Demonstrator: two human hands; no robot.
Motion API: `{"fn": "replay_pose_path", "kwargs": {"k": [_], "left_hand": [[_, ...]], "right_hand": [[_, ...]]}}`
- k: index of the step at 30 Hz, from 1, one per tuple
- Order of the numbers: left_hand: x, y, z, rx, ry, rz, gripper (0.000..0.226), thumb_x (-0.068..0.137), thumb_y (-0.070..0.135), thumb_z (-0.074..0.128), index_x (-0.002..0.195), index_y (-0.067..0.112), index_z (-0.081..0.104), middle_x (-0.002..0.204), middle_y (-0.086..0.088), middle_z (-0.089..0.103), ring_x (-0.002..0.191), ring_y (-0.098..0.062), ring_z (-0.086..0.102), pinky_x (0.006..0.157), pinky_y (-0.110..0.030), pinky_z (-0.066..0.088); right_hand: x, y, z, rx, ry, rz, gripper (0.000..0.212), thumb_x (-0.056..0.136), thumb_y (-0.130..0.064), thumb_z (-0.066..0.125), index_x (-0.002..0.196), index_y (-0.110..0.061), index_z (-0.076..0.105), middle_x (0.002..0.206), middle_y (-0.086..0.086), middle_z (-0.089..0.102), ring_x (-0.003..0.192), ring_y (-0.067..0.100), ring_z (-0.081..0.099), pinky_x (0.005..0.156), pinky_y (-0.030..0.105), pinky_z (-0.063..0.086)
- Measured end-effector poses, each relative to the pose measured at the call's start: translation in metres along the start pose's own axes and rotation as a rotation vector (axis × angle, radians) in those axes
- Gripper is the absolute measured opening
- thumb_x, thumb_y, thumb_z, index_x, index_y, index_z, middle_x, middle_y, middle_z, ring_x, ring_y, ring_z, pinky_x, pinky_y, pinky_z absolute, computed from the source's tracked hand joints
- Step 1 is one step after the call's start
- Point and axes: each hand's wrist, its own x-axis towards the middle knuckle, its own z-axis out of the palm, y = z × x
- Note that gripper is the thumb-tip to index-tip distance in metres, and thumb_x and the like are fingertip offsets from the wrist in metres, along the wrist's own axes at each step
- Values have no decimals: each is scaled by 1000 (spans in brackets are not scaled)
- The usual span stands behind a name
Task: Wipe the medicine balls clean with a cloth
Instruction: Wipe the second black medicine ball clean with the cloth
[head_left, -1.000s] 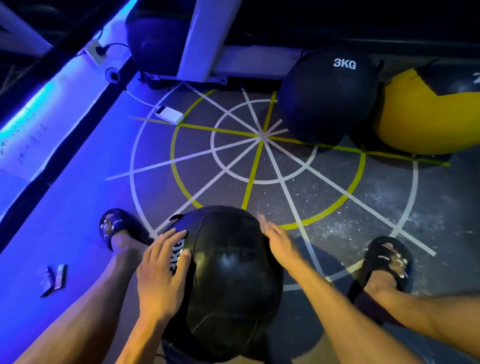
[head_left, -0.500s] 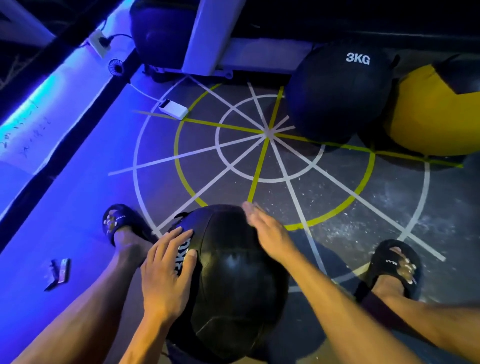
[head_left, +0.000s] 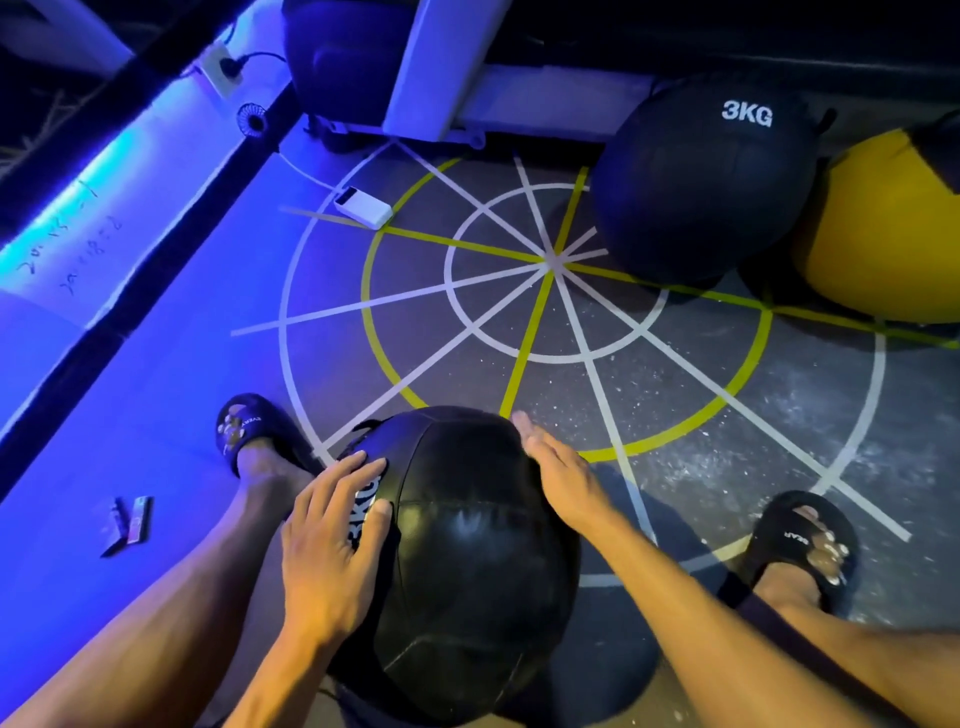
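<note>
Gym or fitness studio, floor level. Dark speckled rubber floor (head_left: 779, 441) painted with white and yellow circle-and-spoke agility markings (head_left: 550, 265). Medicine balls around: black one marked 3KG (head_left: 701, 176), a yellow-and-black one (head_left: 883, 234) just beside it, another black ball (head_left: 467, 545) between the person's feet. White equipment frame (head_left: 426, 67) at back, blue LED strip lighting (head_left: 104, 171) along left wall.

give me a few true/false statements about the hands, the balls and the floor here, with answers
1. Both hands, left hand and right hand, rest on the near ball. True.
2. A cloth is in the right hand. False: no cloth shows in either hand.
3. The far black ball reads 3KG. True.
4. The power bank lies on top of the yellow ball. False: it lies on the floor, far left of that ball.
</note>
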Motion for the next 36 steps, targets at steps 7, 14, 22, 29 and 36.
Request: {"fn": "replay_pose_path", "kwargs": {"k": [7,14,22,29,36], "left_hand": [[-12,4,5,28,13,31,44,98,60,40,134,41,58,147,21,51,140,-14,41,109,-49,37],[-19,4,2,15,12,29,40,98,58,44,132,45,58,146,25,49,141,-11,40,111,-45,35],[-26,8,0,34,-9,26,35,97,60,42,124,47,61,135,26,55,126,-6,42,97,-37,32],[36,-12,-15,-116,-153,-203,53,89,57,68,133,30,56,125,7,51,109,-14,57,93,-34,48],[52,-11,3,-112,-157,-59,51,87,71,59,67,24,57,74,1,57,68,-21,56,63,-35,44]], "right_hand": [[13,-94,53,-475,-177,-403,47,109,-25,28,146,-16,55,157,4,48,147,24,38,123,40,21],[40,-74,21,-455,-247,-95,42,110,-31,34,134,-10,61,145,15,57,133,36,49,108,38,35],[-11,-78,36,-459,-203,-320,46,110,-25,29,151,-23,49,161,-8,39,151,7,26,121,20,5],[-43,-58,16,-343,-223,-328,52,102,-35,33,152,-27,47,161,-14,36,150,-5,20,122,15,7],[-80,-33,16,-328,-148,-444,41,110,-29,43,150,-31,49,158,-23,36,149,-11,18,118,7,7]]}}
